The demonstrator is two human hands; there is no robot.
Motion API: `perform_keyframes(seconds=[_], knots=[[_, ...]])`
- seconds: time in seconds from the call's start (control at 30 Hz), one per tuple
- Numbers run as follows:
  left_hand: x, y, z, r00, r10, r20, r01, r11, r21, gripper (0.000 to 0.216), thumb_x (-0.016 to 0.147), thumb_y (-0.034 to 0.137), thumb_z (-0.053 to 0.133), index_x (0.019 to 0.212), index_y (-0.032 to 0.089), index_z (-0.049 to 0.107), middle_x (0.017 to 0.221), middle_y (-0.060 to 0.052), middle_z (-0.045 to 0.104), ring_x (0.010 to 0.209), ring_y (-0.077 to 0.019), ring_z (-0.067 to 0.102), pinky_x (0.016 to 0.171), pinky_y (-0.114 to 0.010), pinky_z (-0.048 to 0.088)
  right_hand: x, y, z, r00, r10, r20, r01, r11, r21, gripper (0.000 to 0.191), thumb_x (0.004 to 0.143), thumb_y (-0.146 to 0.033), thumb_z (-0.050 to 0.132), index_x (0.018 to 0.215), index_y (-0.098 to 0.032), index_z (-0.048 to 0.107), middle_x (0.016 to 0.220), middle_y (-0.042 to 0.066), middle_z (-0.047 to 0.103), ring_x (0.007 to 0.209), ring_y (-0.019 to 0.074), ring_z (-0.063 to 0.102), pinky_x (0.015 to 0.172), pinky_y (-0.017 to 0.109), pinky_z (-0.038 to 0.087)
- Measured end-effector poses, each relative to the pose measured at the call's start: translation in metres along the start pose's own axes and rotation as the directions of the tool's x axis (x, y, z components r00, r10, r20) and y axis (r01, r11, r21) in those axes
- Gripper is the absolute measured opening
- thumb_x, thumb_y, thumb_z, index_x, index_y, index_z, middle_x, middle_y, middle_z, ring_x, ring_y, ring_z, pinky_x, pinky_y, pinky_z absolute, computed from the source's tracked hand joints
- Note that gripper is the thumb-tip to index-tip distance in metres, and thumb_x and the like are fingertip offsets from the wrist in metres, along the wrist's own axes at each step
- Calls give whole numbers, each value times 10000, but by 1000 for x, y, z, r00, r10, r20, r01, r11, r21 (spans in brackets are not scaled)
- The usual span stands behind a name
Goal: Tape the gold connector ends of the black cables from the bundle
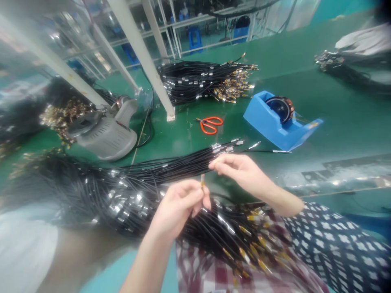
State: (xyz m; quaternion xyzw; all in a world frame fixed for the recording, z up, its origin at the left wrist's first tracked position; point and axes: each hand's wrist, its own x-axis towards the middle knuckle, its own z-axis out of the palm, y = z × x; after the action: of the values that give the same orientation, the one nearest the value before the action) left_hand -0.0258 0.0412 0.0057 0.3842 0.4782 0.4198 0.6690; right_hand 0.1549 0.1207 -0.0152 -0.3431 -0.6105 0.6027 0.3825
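My left hand [179, 207] is closed in a pinch around a thin cable, whose gold and whitish connector end [202, 181] sticks up between thumb and fingers. Just to its right and a little higher, my right hand [244, 171] has thumb and forefinger pressed together; what they hold, if anything, is too small to make out. Below both hands a thick bunch of black cables [210, 228] with gold-coloured tips lies over my lap. Behind them, a straighter bundle of black cables [180, 162] with silvery ends rests on the green table [171, 140].
Orange-handled scissors [210, 125] lie beyond my hands. At the right stands a blue tape dispenser [269, 122]; a grey device [105, 134] sits at the left. Another cable pile [198, 81] lies farther back, beside a white post [146, 57]. A person's white sleeve [366, 40] shows far right.
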Motion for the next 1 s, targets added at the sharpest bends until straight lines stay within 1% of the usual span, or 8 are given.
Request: perform_keyframes(seconds=[0.13, 0.2, 0.37, 0.5, 0.6, 0.7, 0.8, 1.0], knots=[[-15, -5, 19, 980, 138, 146, -195, 827, 528, 178, 794, 60, 616, 819, 191, 733, 947, -73, 705, 894, -192, 627, 821, -294, 459, -5, 9, -29, 981, -41, -191, -11, 966, -260, 189, 881, -325, 605, 884, -163, 703, 907, 64, 727, 807, 190, 643, 742, 323, 501], [-20, -8, 24, 965, 137, 222, -251, 720, 647, 312, 787, 15, 557, 964, 213, 720, 1077, -71, 676, 1006, -212, 609, 917, -330, 435, -8, 12, -42, 976, -83, -200, -33, 857, -515, 137, 874, -259, 607, 889, -170, 710, 892, 57, 716, 789, 195, 642, 753, 339, 490], [-18, -14, 26, 989, 98, 114, -150, 657, 739, 244, 887, 111, 487, 981, 216, 685, 866, -38, 708, 743, -187, 624, 717, -305, 475, -12, 20, -56, 975, -150, -164, -83, 441, -894, 75, 837, -168, 652, 873, -185, 716, 933, 68, 697, 898, 253, 629, 742, 353, 472], [-10, -15, 29, 969, 238, 69, -205, 616, 761, 185, 906, 156, 521, 904, 209, 698, 789, -35, 699, 668, -180, 607, 655, -290, 467, -12, 17, -61, 979, -184, -83, -11, 364, -931, 115, 880, -160, 609, 820, -194, 701, 896, 68, 711, 880, 256, 636, 753, 362, 465], [-4, -11, 35, 883, 465, 60, -333, 532, 778, 190, 900, 128, 534, 965, 203, 697, 963, -83, 708, 875, -227, 639, 771, -316, 485, -21, -2, -63, 977, -213, 12, 107, 441, -891, 118, 907, -192, 598, 838, -203, 694, 895, 56, 724, 856, 234, 645, 784, 364, 464], [2, -4, 46, 787, 601, 139, -448, 401, 799, 313, 879, 117, 572, 1167, 208, 653, 1186, -121, 661, 1110, -285, 570, 956, -395, 430, -37, -29, -59, 980, -193, 56, 180, 718, -672, 47, 858, -257, 682, 887, -220, 684, 860, 27, 723, 766, 184, 648, 731, 313, 494], [8, 0, 56, 819, 540, 196, -470, 434, 768, 271, 893, 151, 582, 1138, 230, 667, 1035, -92, 703, 946, -261, 615, 832, -364, 471, -50, -47, -51, 995, -97, 4, 91, 926, -367, 151, 782, -305, 758, 858, -210, 669, 783, 11, 711, 695, 161, 641, 655, 273, 505], [11, 0, 64, 916, 396, 60, -328, 656, 679, 93, 901, 270, 615, 897, 234, 701, 728, -10, 670, 639, -169, 577, 619, -273, 423, -53, -42, -37, 994, -4, -114, -21, 976, -217, 205, 846, -319, 667, 703, -174, 646, 677, 5, 636, 644, 143, 548, 611, 266, 428]])
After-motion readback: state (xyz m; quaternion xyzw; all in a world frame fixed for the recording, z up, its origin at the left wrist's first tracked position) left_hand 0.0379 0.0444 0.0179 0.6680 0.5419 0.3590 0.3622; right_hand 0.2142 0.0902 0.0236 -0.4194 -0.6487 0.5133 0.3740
